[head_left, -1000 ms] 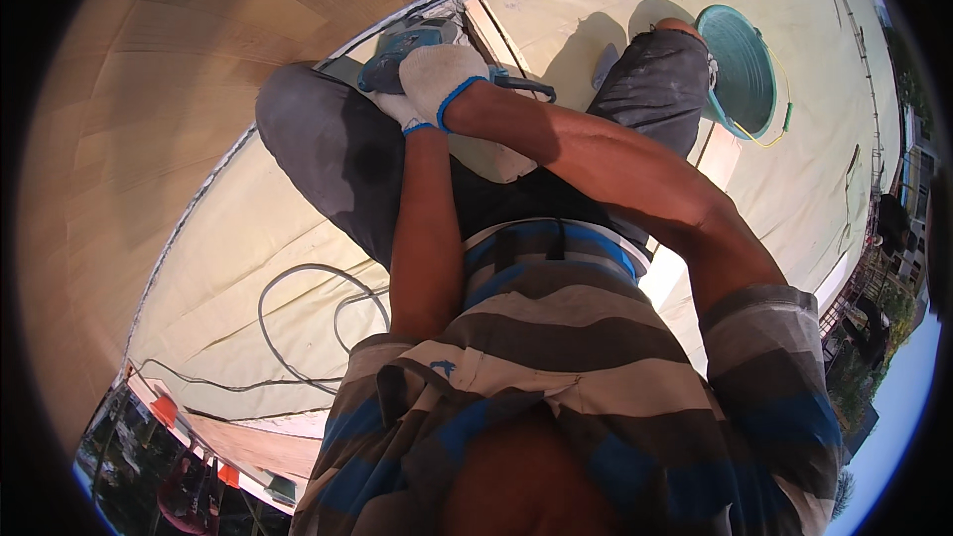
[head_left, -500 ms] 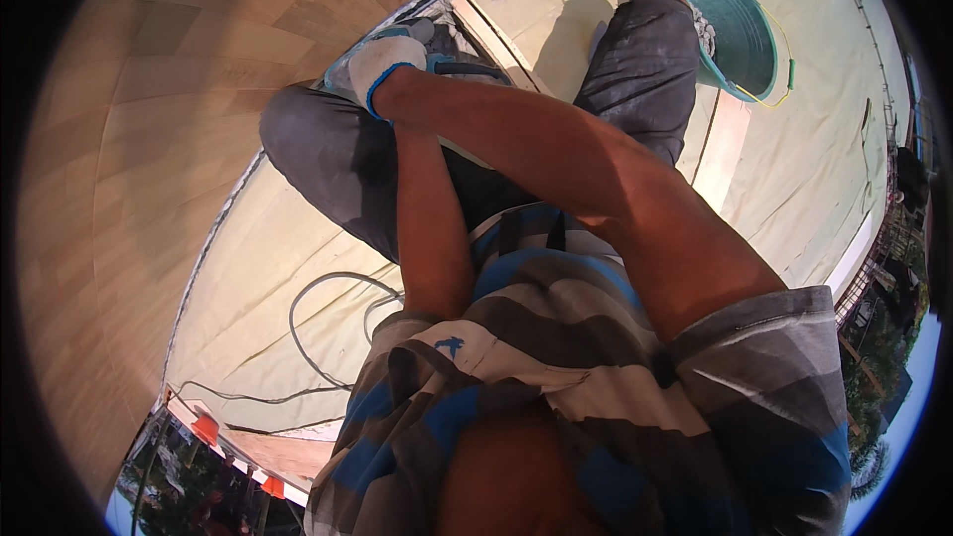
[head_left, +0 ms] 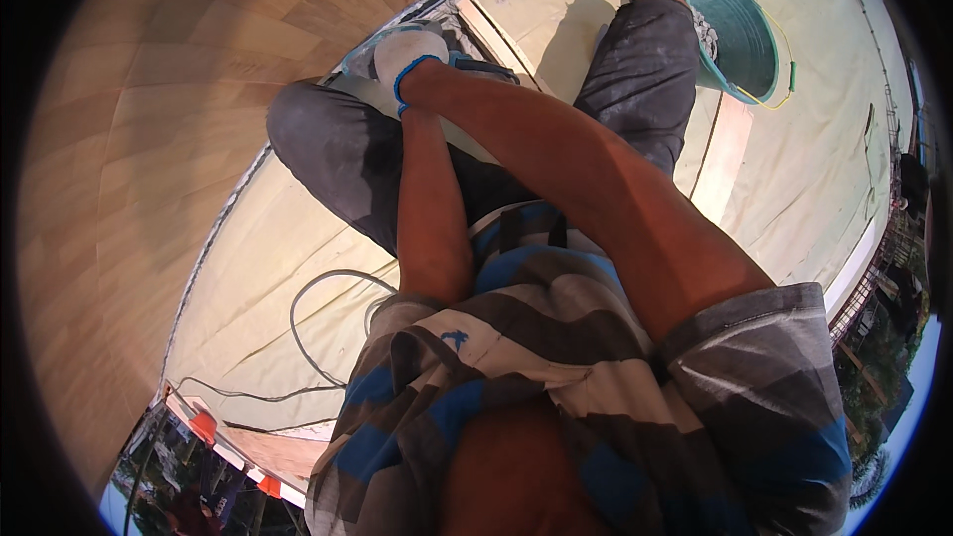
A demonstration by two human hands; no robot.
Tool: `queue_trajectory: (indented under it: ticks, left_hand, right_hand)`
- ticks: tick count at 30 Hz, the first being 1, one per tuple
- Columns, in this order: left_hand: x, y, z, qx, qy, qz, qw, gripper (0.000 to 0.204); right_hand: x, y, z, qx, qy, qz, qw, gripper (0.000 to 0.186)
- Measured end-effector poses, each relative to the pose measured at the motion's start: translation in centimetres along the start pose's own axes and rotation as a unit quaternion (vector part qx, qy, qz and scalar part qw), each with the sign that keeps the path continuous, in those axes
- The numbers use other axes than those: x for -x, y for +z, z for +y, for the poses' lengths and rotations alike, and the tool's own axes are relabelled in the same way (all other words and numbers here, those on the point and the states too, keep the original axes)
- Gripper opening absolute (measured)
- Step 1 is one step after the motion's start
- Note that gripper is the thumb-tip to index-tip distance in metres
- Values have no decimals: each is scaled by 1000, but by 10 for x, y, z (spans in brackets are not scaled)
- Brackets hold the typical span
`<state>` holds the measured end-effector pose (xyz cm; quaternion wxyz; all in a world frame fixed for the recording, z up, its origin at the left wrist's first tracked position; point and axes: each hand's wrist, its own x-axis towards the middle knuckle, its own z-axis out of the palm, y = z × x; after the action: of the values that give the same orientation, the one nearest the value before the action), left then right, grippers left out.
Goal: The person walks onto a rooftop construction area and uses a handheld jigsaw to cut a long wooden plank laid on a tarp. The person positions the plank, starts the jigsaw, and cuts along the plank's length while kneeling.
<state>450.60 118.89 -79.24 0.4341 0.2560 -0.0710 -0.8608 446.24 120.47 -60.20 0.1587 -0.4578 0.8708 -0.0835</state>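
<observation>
My right hand [head_left: 409, 58] wears a whitish knit glove with a blue cuff. It curls above my left wrist, near the edge of the brown plank-patterned surface [head_left: 129, 139]. The right fingers look bent round something that the back of the glove hides. My left forearm [head_left: 433, 218] passes up beneath the right wrist, and the left hand is largely hidden there. Bluish, dusty material [head_left: 365, 52] shows just beyond the right glove; I cannot tell whether it is glove or tool. A dark, bar-like part [head_left: 484, 69] with some teal sticks out to the right of the hands.
A green bucket [head_left: 740, 40] with a yellow handle lies tipped beyond my knee. Pale sheeting [head_left: 794, 179] covers the floor, with wooden strips [head_left: 722, 154] across it. A grey cable [head_left: 296, 313] loops at the left. Small orange pieces [head_left: 203, 426] line the lower-left edge.
My right gloved hand and both forearms have shifted slightly to the right, away from the brown surface. Less of the bluish material shows beside the glove. The bucket has stayed put.
</observation>
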Motion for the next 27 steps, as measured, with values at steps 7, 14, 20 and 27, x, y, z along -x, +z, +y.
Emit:
queue_trajectory:
  ticks: [7, 14, 20, 27]
  left_hand:
    - [-10, -17, -1, 34, -1, -17, 999, 66]
    - [6, -23, -13, 90, -15, -86, 992, 68]
    - [51, 19, 1, 94, -44, -253, 962, 66]
    - [62, 32, 10, 215, -137, -178, 950, 90]
  right_hand:
    - [40, -26, 48, -46, -68, -26, 996, 26]
    - [89, -35, 63, -53, -128, -19, 990, 21]
    - [103, -52, 60, -15, -142, -22, 989, 22]
    - [106, -55, 61, 0, -158, -7, 987, 21]
